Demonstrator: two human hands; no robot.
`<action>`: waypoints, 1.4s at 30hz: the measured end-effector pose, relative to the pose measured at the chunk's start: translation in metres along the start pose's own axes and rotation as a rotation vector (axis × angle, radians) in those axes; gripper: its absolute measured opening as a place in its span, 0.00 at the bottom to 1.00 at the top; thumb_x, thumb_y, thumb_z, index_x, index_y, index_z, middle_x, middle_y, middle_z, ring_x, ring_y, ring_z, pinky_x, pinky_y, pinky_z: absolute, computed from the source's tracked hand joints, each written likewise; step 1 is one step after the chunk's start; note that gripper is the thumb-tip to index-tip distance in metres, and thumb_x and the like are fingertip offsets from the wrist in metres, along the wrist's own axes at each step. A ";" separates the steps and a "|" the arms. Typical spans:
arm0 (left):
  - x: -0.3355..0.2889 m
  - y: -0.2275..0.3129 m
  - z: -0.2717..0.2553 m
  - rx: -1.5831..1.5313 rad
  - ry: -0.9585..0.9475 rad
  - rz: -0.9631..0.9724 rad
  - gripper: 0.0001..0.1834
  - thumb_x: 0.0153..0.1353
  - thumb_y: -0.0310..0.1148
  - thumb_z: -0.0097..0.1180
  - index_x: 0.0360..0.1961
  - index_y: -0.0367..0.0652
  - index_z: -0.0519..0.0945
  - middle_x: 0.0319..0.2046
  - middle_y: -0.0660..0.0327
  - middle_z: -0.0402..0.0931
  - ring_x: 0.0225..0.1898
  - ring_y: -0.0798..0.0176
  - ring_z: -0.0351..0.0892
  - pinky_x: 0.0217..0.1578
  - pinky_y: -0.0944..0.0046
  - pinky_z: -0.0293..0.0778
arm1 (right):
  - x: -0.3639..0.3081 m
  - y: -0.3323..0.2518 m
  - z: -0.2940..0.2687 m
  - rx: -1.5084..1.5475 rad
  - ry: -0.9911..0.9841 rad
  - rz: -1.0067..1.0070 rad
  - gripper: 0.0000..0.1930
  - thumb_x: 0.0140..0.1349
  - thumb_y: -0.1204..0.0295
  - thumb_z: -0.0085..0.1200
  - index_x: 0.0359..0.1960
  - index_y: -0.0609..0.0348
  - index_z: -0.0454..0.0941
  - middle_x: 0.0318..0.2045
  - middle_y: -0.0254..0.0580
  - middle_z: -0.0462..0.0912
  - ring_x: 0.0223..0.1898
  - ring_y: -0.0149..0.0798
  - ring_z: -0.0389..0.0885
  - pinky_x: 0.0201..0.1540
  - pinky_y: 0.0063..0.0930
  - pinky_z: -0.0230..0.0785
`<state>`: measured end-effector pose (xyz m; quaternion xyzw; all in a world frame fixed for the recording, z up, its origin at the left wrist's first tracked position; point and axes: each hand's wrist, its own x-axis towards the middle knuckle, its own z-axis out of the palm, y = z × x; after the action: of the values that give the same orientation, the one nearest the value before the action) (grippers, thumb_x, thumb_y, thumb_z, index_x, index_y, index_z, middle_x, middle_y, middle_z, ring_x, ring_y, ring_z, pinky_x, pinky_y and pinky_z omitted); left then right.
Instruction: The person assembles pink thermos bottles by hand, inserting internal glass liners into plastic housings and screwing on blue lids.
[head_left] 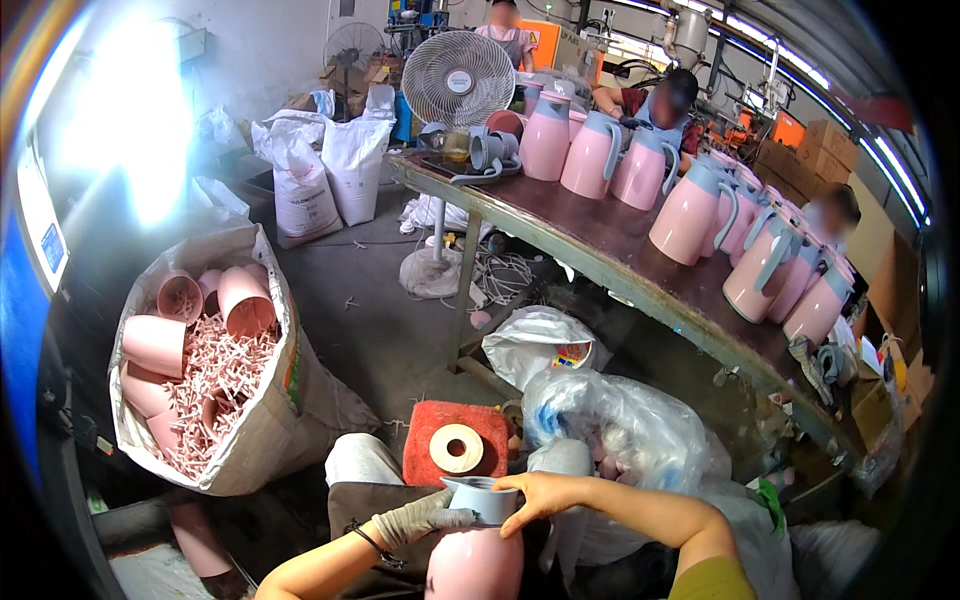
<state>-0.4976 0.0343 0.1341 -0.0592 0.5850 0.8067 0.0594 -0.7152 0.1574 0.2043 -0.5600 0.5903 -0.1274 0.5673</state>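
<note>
Between my knees stands a pink jug body (474, 566), with a grey-blue spout collar (484, 504) on its top and the spout pointing left. My left hand (426, 517), in a grey glove, grips the collar from the left side. Bare-skinned, my right hand (540, 494) curls around the collar's right side, thumb low near the pink body and fingers over the rim. Just beyond the jug, a cream-coloured ring (456, 448) rests on a red padded block (425, 415).
A big woven sack (270, 440) at left holds pink shells and small pink pieces. Several pink jugs (592, 155) with grey-blue handles line the long table (560, 215) at right. Clear plastic bags (640, 425) lie below it. A fan (459, 80) and people are behind.
</note>
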 end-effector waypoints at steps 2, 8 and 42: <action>-0.002 0.005 0.002 -0.078 0.031 -0.068 0.41 0.59 0.47 0.62 0.66 0.36 0.59 0.55 0.61 0.69 0.55 0.68 0.66 0.58 0.67 0.64 | 0.000 0.001 0.002 -0.001 0.009 -0.007 0.43 0.43 0.47 0.72 0.56 0.63 0.71 0.41 0.46 0.82 0.43 0.35 0.79 0.44 0.28 0.70; 0.004 0.016 0.017 -0.093 0.049 -0.019 0.38 0.58 0.47 0.62 0.64 0.38 0.65 0.56 0.63 0.70 0.57 0.70 0.68 0.59 0.67 0.64 | 0.006 0.020 0.003 -0.109 0.081 -0.025 0.44 0.43 0.47 0.72 0.57 0.63 0.70 0.33 0.41 0.80 0.31 0.31 0.77 0.32 0.24 0.68; 0.003 0.016 0.025 -0.045 0.149 -0.069 0.47 0.56 0.58 0.60 0.67 0.39 0.59 0.54 0.65 0.68 0.54 0.71 0.66 0.57 0.69 0.62 | 0.000 0.006 -0.003 0.118 -0.036 0.122 0.43 0.46 0.47 0.70 0.60 0.58 0.65 0.32 0.37 0.77 0.19 0.28 0.69 0.21 0.22 0.60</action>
<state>-0.5035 0.0531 0.1560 -0.1408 0.5671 0.8105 0.0422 -0.7208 0.1580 0.2002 -0.4908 0.6046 -0.1170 0.6163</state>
